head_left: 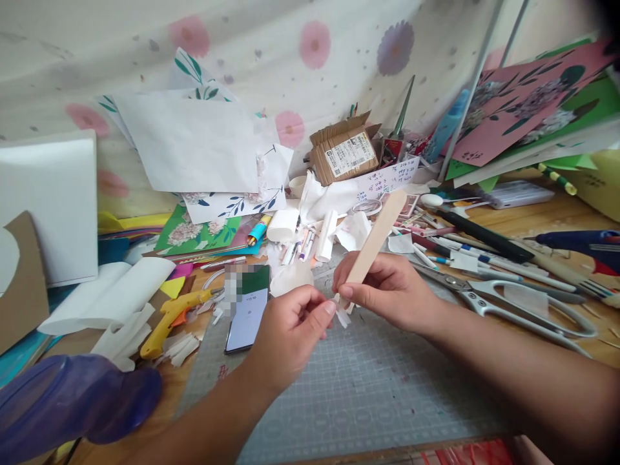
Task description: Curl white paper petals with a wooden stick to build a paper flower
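A flat pale wooden stick [375, 239] with a rounded end slants up to the right, its lower end pinched between the thumb and fingers of my right hand [387, 289]. Close beside it, my left hand [298, 326] is closed, thumb against the forefinger, at a small whitish piece [343, 316] near the stick's lower end. What exactly the left fingertips hold is too small to tell. Both hands are above a grey cutting mat [358, 394]. A phone [248, 310] with a lit screen lies left of my left hand.
Large scissors [504, 303] and many pens lie at the right. On the left are a yellow glue gun [169, 320], paper scraps and a purple translucent object [77, 397]. An opened cardboard box [343, 152] and papers stand at the back; a blue glue gun [581, 242] is far right.
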Available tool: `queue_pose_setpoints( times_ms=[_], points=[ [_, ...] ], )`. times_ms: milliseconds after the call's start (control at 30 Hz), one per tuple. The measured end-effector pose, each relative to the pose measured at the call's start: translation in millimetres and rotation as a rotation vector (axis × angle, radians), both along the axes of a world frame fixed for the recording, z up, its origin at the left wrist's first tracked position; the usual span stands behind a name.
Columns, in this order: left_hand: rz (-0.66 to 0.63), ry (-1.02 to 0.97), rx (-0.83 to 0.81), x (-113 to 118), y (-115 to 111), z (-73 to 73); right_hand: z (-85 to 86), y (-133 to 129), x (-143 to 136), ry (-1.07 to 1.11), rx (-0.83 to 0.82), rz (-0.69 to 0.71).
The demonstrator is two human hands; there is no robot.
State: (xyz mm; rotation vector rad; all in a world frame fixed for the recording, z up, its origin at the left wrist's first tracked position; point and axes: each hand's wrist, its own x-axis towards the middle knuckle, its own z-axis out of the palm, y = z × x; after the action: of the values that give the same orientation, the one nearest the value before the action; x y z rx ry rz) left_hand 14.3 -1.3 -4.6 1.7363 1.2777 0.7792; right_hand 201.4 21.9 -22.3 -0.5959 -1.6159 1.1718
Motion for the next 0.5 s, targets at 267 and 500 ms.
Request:
queue_pose_setpoints(
  times_ms=[267, 500],
  points=[
    [0.068, -0.140, -0.117, 5, -2, -16.8, -4.7, 2, 1, -0.141, -0.018, -0.031],
    [0.119, -0.151, -0.186, 1, -4, -15.6, -1.9, 7, 1, 0.007, -0.123, -0.013]
  ],
)
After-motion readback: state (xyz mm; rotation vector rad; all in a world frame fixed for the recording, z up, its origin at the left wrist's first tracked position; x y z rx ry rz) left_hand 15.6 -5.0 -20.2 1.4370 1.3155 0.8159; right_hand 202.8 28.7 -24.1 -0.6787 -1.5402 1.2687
